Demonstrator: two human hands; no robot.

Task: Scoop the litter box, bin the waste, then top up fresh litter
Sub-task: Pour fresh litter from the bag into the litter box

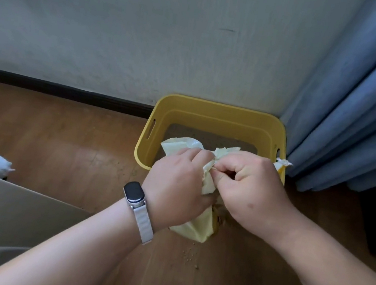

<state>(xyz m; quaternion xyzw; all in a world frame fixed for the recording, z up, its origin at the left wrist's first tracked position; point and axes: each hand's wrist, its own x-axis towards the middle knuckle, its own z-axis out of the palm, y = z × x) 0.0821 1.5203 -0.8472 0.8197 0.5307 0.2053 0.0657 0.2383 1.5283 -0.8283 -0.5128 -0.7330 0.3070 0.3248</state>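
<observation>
Head view: neck of pale yellow bag (195, 229) pinched by left hand (176, 180) and right hand (251, 187), fingers curled tight, probably being knotted to seal waste. Bag held above floor, just before yellow litter box (212, 108) set against wall. Spilled grains (188, 257) seen below.

One yellow litter box (216, 112) with two handle slots (151, 129). One pale yellow plastic bag (195, 229). Two grips: left grip (176, 177), right grip (251, 184). One fitness band (134, 195). One blue curtain (358, 120). Scattered litter crumbs (190, 256), too small to count
</observation>
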